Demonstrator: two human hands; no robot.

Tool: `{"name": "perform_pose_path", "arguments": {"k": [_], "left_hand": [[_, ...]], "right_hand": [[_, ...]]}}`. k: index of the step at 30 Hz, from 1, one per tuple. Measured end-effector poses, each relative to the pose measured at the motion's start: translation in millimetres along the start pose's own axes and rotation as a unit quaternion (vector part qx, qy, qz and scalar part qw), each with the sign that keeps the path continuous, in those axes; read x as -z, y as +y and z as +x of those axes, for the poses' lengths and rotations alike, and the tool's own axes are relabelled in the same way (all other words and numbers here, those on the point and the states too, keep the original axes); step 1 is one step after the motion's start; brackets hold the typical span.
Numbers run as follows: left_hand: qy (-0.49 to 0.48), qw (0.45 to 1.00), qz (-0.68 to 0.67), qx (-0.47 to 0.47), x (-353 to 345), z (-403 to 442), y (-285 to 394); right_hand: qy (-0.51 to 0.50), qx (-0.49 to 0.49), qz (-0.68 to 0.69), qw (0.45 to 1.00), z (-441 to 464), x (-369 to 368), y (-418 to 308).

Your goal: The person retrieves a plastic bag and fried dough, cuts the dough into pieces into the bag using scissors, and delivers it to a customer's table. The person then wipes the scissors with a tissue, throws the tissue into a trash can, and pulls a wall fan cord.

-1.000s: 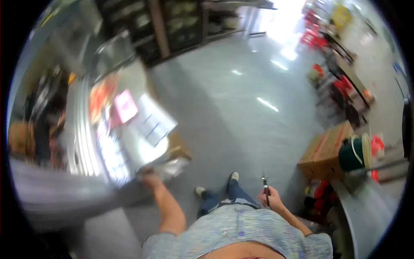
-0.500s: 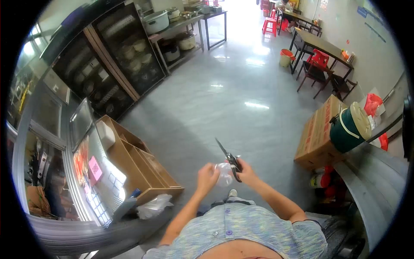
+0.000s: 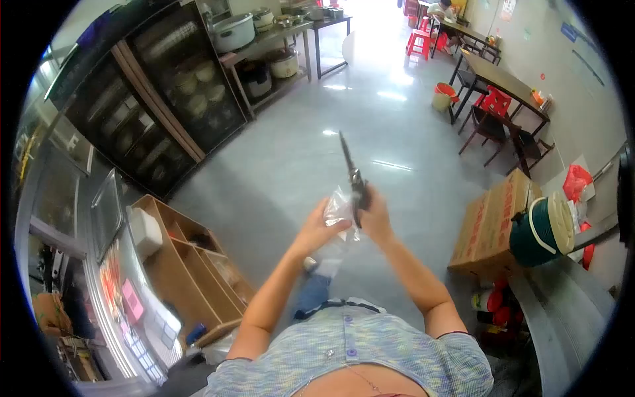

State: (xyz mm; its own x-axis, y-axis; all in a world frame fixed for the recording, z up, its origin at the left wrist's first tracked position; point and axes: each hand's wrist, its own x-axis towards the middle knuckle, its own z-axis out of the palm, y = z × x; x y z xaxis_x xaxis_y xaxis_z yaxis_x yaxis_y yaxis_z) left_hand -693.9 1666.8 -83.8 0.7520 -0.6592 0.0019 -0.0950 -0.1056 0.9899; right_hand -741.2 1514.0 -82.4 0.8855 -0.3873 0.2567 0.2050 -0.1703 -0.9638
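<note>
My right hand is wrapped round the dark handles of a pair of scissors, whose blades point away from me. A crinkled clear plastic bag hangs between my hands, right beside the scissor handles. The fingers of my left hand are closed on that bag, thumb toward the scissors. Whether the right fingers also pinch some of the plastic is hidden. Both hands are held out in front of my body, above the grey floor.
At left stand a wooden divided box, a metal counter and a dark glass-doored cabinet. A cardboard box and a green drink cooler are on the right. Farther off are tables, chairs and a seated person.
Both hands have risen farther out from my body with the scissors and bag. The blades point more straight ahead. My view has shifted slightly, and a foot now shows farther forward.
</note>
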Motion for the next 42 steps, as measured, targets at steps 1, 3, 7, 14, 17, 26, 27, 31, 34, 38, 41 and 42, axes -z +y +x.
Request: {"name": "perform_pose_path", "arguments": {"k": [1,3,7,14,17,26,27,31,34,38,41,42], "left_hand": [[-0.013,1.000,-0.022,0.010,14,15,-7],[-0.038,0.997,-0.062,0.024,48,53,-14],[-0.125,0.982,-0.120,0.070,130,115,1],[0.069,0.892,-0.439,0.078,226,243,-40],[0.121,0.686,-0.717,0.025,227,283,-41],[0.060,0.935,-0.346,-0.048,289,402,-34],[0.095,0.962,-0.256,-0.030,302,415,-29],[0.188,0.956,-0.227,0.015,350,445,-29],[0.251,0.924,-0.289,-0.004,402,464,-32],[0.380,0.907,-0.167,-0.074,464,489,-32],[0.442,0.883,0.027,-0.157,493,507,-36],[0.448,0.868,0.136,-0.165,505,518,-32]], "right_hand": [[0.001,0.002,0.013,1.000,21,-5,5],[0.034,-0.016,-0.044,0.998,67,-16,9],[0.049,-0.004,0.054,0.997,161,-39,11],[0.065,-0.102,0.128,0.984,269,-80,13],[0.124,-0.078,0.164,0.976,315,-102,43],[0.137,-0.084,0.155,0.975,483,-132,95],[0.127,-0.072,0.168,0.975,506,-139,98],[0.065,-0.090,0.186,0.976,565,-179,113],[0.015,-0.093,0.202,0.975,617,-227,122],[-0.040,-0.104,0.229,0.967,666,-288,141],[-0.041,-0.110,0.191,0.974,699,-332,142],[-0.055,-0.134,0.198,0.970,709,-346,142]]}}
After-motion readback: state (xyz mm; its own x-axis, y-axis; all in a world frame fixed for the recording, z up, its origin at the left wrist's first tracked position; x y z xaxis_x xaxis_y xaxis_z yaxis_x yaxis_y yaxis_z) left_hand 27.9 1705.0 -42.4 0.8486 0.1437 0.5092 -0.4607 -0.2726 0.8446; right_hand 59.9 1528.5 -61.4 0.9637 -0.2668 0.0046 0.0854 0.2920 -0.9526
